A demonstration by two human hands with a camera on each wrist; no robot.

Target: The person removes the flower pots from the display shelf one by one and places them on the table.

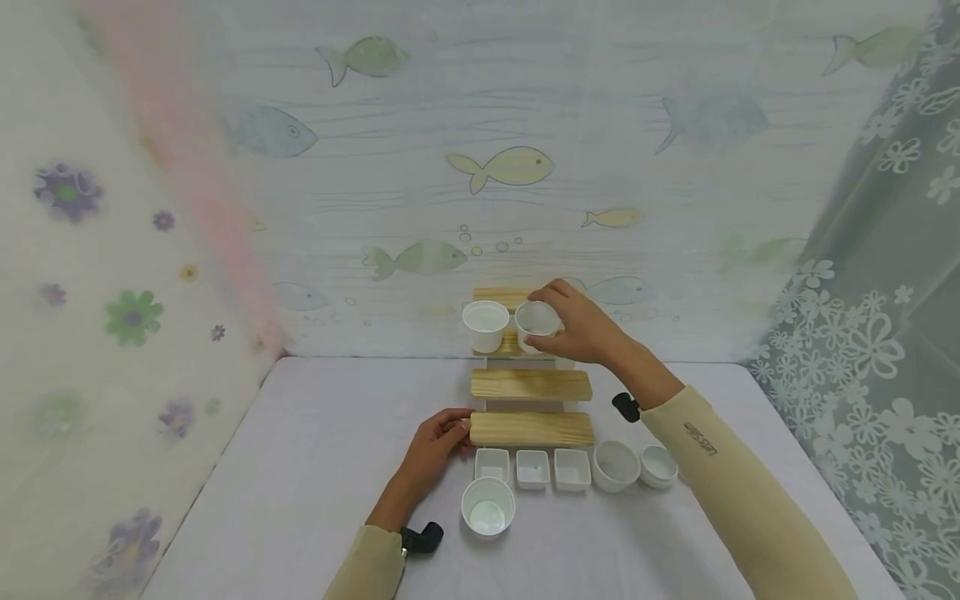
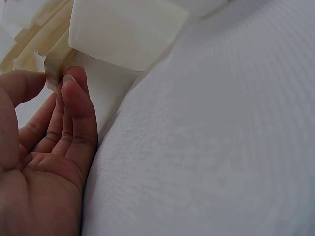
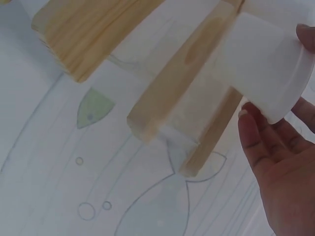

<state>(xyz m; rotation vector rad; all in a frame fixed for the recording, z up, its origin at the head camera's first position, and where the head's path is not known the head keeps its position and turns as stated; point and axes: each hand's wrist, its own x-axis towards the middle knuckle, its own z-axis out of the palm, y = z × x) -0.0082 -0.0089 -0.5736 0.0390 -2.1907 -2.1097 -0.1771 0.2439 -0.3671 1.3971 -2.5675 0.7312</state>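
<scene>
A stepped rack with pale wooden slats (image 1: pixel 532 429) stands toward the back of the table. My right hand (image 1: pixel 583 327) grips a white tub (image 1: pixel 536 318) by its sides over the upper slats. In the right wrist view this tub (image 3: pixel 261 64) shows its smooth wall, with the fingers curled about its rim end. A second white tub (image 1: pixel 486 323) is beside it on the left, at the upper tier. My left hand (image 1: pixel 435 450) is at the left end of the lowest slat. The left wrist view shows thumb and fingers pinching that slat end (image 2: pixel 58 64).
Before the rack sit several square white dishes (image 1: pixel 532 469) in a row, continued by a round tub (image 1: pixel 617 465) and a smaller round bowl (image 1: pixel 658 467). One more white tub (image 1: pixel 488 507) stands nearer me. A fish-patterned curtain (image 1: pixel 405 208) hangs behind the table.
</scene>
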